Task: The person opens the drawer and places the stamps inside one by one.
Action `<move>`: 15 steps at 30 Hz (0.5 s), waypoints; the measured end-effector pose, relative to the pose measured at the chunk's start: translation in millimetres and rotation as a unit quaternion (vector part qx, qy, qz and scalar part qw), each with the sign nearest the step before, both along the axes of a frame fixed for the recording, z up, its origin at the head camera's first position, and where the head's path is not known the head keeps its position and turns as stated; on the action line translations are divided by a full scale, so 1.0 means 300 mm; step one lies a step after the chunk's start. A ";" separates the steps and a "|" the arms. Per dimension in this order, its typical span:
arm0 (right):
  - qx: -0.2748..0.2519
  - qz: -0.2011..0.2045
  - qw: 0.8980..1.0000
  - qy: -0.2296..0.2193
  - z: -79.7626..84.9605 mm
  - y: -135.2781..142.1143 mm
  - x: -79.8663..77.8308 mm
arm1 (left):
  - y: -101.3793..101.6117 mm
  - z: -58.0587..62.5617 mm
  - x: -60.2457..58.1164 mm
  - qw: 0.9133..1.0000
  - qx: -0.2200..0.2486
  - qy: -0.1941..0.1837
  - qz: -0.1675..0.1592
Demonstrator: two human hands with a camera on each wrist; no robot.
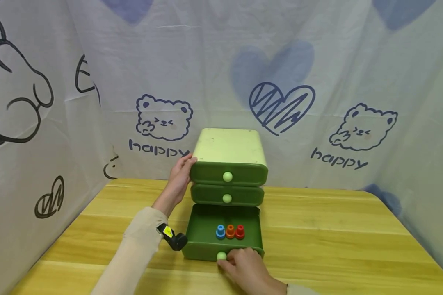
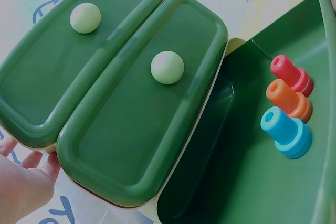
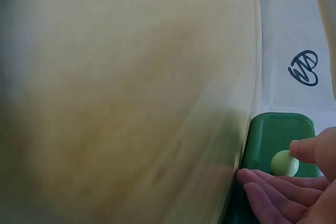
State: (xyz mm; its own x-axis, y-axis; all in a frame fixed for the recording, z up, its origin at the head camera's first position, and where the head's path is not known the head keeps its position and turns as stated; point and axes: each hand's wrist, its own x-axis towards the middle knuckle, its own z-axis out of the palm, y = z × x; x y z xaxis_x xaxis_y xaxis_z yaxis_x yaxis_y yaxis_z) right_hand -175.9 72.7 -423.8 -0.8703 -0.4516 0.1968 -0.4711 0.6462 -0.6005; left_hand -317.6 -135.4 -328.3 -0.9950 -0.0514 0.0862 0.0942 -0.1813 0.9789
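Observation:
A small green drawer cabinet (image 1: 229, 145) with a pale lid stands on the table. Its bottom drawer (image 1: 203, 231) is pulled out; the upper drawer (image 1: 210, 174) and middle drawer (image 1: 206, 194) are closed. Blue (image 1: 220, 232), orange (image 1: 230, 232) and red (image 1: 240, 232) stepped plastic pegs stand in a row inside the bottom drawer. My left hand (image 1: 179, 178) rests against the cabinet's left side near the top, fingers partly hidden behind it. At the bottom drawer's front, my right hand (image 1: 249, 268) pinches the round pale-green knob (image 3: 284, 163) between thumb and fingers.
The wooden table (image 1: 325, 237) extends to both sides of the cabinet. A printed cloth (image 1: 221, 73) with hearts and bears hangs close behind and along the sides. A small black device (image 1: 175, 239) is strapped on the left wrist.

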 end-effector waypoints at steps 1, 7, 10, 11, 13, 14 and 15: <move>0.001 -0.003 1.000 0.007 -0.002 -0.002 -0.001 | 0.000 0.000 0.000 1.000 0.000 -0.001 0.000; 0.003 -0.027 0.999 0.047 -0.011 -0.006 -0.020 | 0.002 -0.001 0.003 1.000 -0.003 0.002 0.000; -0.013 -0.037 0.997 0.071 -0.013 -0.007 -0.029 | 0.002 -0.001 0.005 1.000 -0.001 0.004 0.001; -0.019 -0.040 0.996 0.077 -0.013 -0.007 -0.033 | 0.002 -0.001 0.005 1.000 -0.001 0.003 0.001; -0.031 -0.046 0.995 0.083 -0.013 -0.007 -0.043 | 0.001 0.000 0.004 1.000 0.000 0.003 0.000; -0.036 -0.049 0.995 0.082 -0.012 -0.007 -0.049 | 0.001 0.000 0.003 1.000 0.001 0.002 -0.001; -0.041 -0.053 0.995 0.080 -0.011 -0.007 -0.055 | 0.001 0.001 0.001 1.000 0.002 0.003 -0.001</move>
State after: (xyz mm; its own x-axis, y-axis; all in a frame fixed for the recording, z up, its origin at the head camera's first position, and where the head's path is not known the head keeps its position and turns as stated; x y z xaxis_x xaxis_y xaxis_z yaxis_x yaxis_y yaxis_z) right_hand -192.5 70.7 -427.2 -0.8668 -0.3356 0.3688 -0.4965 0.6500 -0.5753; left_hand -317.1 -134.9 -328.2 -0.9946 -0.0495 0.0913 0.0989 -0.1844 0.9779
